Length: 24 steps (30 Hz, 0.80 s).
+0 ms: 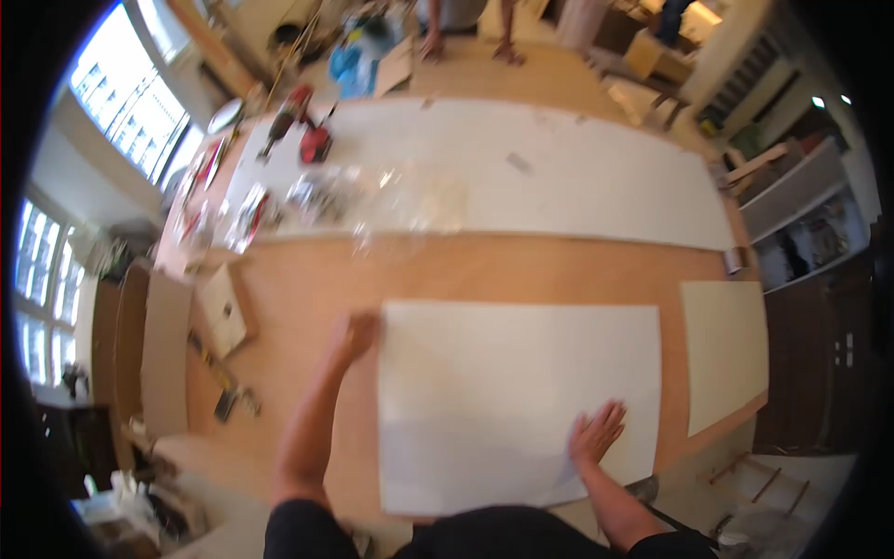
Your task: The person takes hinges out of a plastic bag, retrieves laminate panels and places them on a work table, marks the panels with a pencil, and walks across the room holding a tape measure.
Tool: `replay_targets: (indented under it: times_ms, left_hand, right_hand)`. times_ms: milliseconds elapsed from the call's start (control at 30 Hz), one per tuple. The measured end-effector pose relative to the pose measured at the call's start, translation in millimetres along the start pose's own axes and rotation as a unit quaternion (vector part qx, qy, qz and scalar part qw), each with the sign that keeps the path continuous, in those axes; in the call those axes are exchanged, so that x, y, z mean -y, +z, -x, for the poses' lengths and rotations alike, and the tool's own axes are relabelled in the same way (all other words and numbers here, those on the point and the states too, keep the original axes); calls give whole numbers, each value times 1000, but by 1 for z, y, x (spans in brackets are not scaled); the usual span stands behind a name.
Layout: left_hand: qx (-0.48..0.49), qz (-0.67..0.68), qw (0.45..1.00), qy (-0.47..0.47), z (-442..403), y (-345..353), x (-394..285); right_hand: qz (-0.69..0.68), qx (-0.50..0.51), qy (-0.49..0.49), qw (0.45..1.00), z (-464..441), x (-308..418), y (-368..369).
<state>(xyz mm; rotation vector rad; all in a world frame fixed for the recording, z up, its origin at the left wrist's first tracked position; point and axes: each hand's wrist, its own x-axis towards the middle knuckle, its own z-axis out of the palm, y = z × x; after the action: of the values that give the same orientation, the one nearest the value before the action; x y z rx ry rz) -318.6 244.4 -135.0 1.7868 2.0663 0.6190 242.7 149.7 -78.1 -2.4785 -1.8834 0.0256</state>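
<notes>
A large white panel [512, 373] lies flat on the brown board tabletop in front of me. My right hand [598, 431] rests palm down on its right part, fingers stretched out. At the panel's far left corner is my left hand [361, 337], somewhat blurred. Its fingers look curled closed against or right beside the panel's edge, and whatever is in them is hidden. To the left of that hand lie a pale wooden block [225, 310] with a dark hole and a hammer [223, 402] with a yellow-and-black handle.
A long white board [577, 186] lies across the far side, bearing a red cordless drill [291, 116], clear plastic bags [400, 200] and hardware packets. A cream panel [726, 349] lies at right. Another person's hands [507, 54] touch a table beyond. A dark cabinet [810, 373] stands right.
</notes>
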Motion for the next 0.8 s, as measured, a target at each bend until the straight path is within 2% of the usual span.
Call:
replay_targets:
  times_ms: [33,100,133,167,200,267,333,433,533,800]
  left_hand:
    - [21,-28,999,-3,14,-4,-8]
    - [-28,-77,996,21,51,11,-9]
    - [-12,-26,999,17,67,5,-19]
    - [-226,-56,951,201,90,47,11]
    - [-188,-50,966,173,108,37,2]
    - [-92,136,985,56,143,43,11]
    - [-44,167,983,57,177,60,35]
    - [-31,78,996,38,217,53,14]
    - [-9,151,988,-26,260,52,11]
    - [47,179,973,-136,326,24,-24]
  right_hand:
    - [3,0,9,1000,-1,0,0]
    - [-7,-19,-3,1000,-1,-5,3]
    - [-20,-20,-1,1000,0,-6,1]
    - [-35,-15,-6,999,0,-6,-4]
    - [-44,-20,1,999,0,-5,-7]
    - [-67,-12,3,998,3,-4,-11]
    - [-72,-9,6,997,2,-5,-16]
    - [-77,-18,3,997,6,-7,-11]
    - [-91,-28,-5,995,6,-12,-7]
    - [-135,-27,-1,990,5,-20,-9]
